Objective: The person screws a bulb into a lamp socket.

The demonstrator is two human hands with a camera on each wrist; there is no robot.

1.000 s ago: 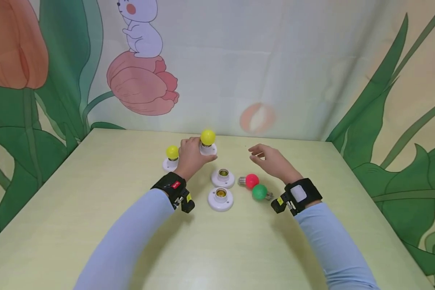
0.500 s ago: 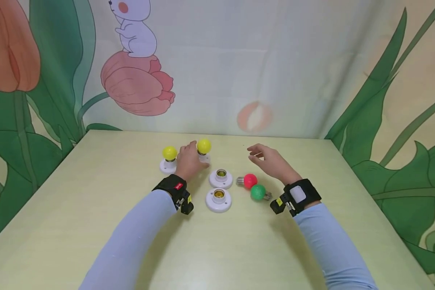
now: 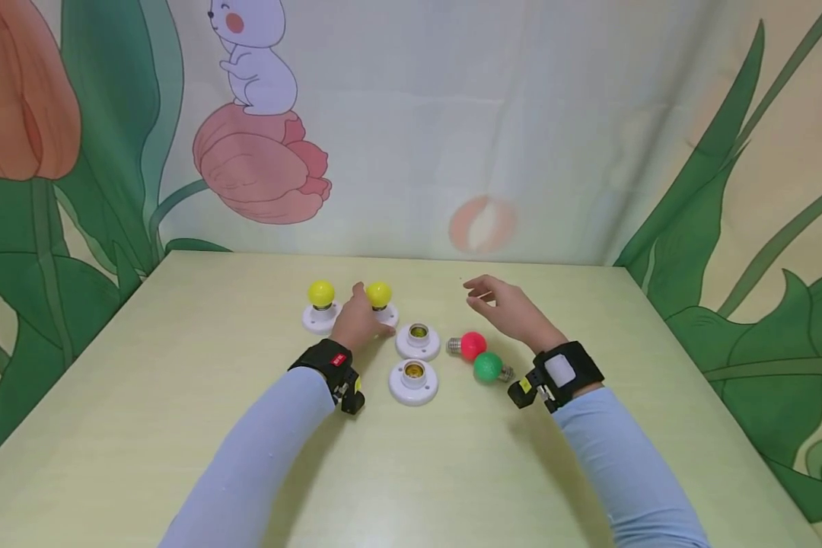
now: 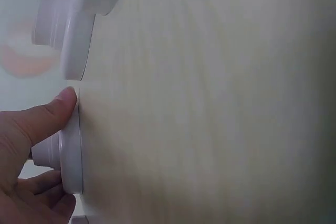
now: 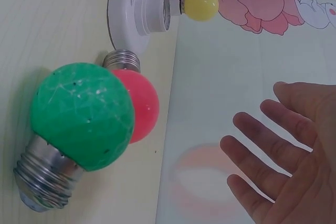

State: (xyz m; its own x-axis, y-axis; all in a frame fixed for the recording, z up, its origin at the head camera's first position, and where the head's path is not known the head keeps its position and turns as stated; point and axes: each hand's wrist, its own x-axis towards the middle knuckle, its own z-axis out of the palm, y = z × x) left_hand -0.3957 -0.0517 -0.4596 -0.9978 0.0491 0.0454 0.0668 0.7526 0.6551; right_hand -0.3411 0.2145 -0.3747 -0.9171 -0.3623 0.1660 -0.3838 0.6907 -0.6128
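Note:
My left hand (image 3: 358, 321) grips a white round lamp holder (image 4: 71, 156) by its rim, thumb on one side and fingers on the other. A yellow light bulb (image 3: 379, 294) stands upright in that holder, which sits at the table surface. Just left of the hand is a second lamp holder (image 3: 315, 320) with its own yellow bulb (image 3: 321, 293). My right hand (image 3: 514, 312) hovers above the table with relaxed fingers, holding nothing. Nearest to it lie a red bulb (image 5: 147, 106) and a green bulb (image 5: 81, 114), both on their sides with metal screw bases showing.
Two lamp holders without bulbs, a farther one (image 3: 418, 352) and a nearer one (image 3: 413, 393), stand at mid-table, between the left hand and the loose bulbs. A printed curtain (image 3: 411, 137) hangs behind the table's (image 3: 178, 411) back edge.
My left hand has lowered the lamp holder with its yellow bulb from the air to the table, left of its earlier position. My right hand has stayed almost still.

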